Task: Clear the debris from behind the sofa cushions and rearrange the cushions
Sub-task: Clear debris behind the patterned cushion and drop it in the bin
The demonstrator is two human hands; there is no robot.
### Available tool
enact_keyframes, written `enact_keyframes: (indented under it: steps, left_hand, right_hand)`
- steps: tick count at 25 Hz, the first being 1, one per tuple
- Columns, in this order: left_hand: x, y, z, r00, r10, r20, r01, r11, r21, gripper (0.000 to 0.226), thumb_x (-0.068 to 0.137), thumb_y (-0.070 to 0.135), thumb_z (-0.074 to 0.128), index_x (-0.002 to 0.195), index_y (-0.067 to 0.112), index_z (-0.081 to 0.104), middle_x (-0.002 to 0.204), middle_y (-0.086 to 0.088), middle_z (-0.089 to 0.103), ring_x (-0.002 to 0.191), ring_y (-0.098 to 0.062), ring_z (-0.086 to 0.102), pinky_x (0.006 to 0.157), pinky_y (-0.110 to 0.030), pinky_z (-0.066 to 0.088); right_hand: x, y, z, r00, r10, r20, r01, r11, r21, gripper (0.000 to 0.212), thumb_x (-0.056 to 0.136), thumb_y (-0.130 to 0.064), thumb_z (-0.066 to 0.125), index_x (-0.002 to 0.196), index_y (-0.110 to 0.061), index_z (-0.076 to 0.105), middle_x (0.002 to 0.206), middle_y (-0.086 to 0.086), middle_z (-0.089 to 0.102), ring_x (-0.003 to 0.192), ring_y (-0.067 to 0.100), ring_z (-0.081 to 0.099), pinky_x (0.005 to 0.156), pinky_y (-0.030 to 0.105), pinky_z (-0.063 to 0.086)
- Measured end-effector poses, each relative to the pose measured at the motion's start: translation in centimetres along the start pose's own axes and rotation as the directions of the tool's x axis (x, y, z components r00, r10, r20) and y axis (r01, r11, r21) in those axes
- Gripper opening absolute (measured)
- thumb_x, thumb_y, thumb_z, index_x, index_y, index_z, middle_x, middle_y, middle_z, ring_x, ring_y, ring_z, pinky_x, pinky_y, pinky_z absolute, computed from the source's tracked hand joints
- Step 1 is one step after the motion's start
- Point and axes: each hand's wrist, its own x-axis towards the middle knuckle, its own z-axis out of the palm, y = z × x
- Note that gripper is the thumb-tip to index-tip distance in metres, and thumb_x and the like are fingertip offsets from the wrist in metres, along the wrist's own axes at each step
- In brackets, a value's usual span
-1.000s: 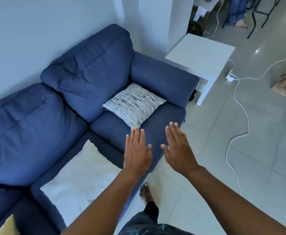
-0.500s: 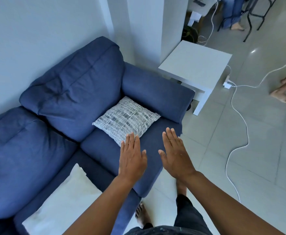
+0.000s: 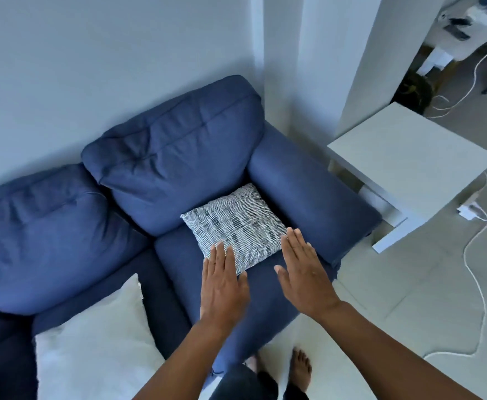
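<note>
Patterned cushion lies flat on sofa seat, by the armrest. Left hand and right hand hover flat-fingered, holding nothing. Back cushions undisturbed; clearing apparently unstarted.

A plain pale wall runs along the far left, ending at a white pillar that juts out at the corner. The floor is laid with large light grey tiles with thin joints. To the right stands a white square side table on blocky legs. A white cable trails across the tiles on the right from a white power adapter lying beside the table leg. At the far right, another room holds a cluttered white surface and more loose cables. The light is soft, even and bluish.
</note>
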Motion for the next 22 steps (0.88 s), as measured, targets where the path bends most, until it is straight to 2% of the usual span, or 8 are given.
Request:
enact_keyframes:
  steps: [4,9,13,16,22]
  left_hand:
    - [1.5,-2.4,0.8,0.995,-0.087,0.039,0.087,0.996,-0.003,0.066,0.103,0.033,0.042,0.158,0.010,0.014,0.167,-0.009,0.003,0.154,-0.022,-0.006,0.125,-0.038,-0.002]
    - [5.6,-5.2,1.1,0.982,-0.188,0.000,0.187,0.981,-0.052,0.067,0.102,0.031,0.045,0.157,0.007,0.017,0.166,-0.012,0.005,0.154,-0.025,-0.004,0.125,-0.041,0.003]
    - [7.2,-6.7,1.5,0.971,-0.239,0.021,0.240,0.969,-0.052,0.066,0.102,0.031,0.045,0.157,0.008,0.018,0.167,-0.012,0.006,0.154,-0.025,-0.002,0.125,-0.042,0.005]
    - [9.2,-7.2,2.2,0.961,-0.276,0.030,0.277,0.959,-0.060,0.064,0.101,0.029,0.046,0.157,0.009,0.021,0.166,-0.012,0.007,0.154,-0.026,0.002,0.125,-0.043,0.010]
    - [12.3,-7.4,4.7,0.910,-0.408,0.069,0.412,0.909,-0.055,0.062,0.100,0.024,0.050,0.156,0.011,0.026,0.165,-0.018,0.012,0.153,-0.032,0.012,0.123,-0.046,0.019]
  right_hand:
    - [3.0,-0.3,1.3,0.996,-0.035,0.086,0.033,0.999,0.024,0.069,0.100,-0.033,0.051,0.156,-0.007,0.020,0.166,0.011,0.013,0.154,0.025,0.007,0.123,0.043,0.020]
    - [8.0,-0.5,2.3,0.973,-0.122,0.196,0.119,0.993,0.025,0.068,0.102,-0.031,0.047,0.157,-0.008,0.015,0.167,0.010,0.007,0.154,0.023,0.002,0.125,0.043,0.016]
    - [11.4,-0.8,3.5,0.970,-0.121,0.209,0.110,0.992,0.063,0.067,0.103,-0.032,0.046,0.157,-0.006,0.016,0.166,0.011,0.008,0.155,0.022,0.001,0.126,0.036,0.008]
    - [13.9,-0.4,4.6,0.959,-0.148,0.243,0.133,0.988,0.077,0.067,0.102,-0.031,0.049,0.156,-0.006,0.021,0.166,0.011,0.013,0.154,0.022,0.006,0.120,0.029,0.001]
    - [20.1,2.5,8.2,0.911,-0.185,0.368,0.158,0.982,0.101,0.066,0.103,-0.036,0.045,0.157,-0.008,0.020,0.167,0.009,0.011,0.154,0.020,0.005,0.115,0.028,0.003]
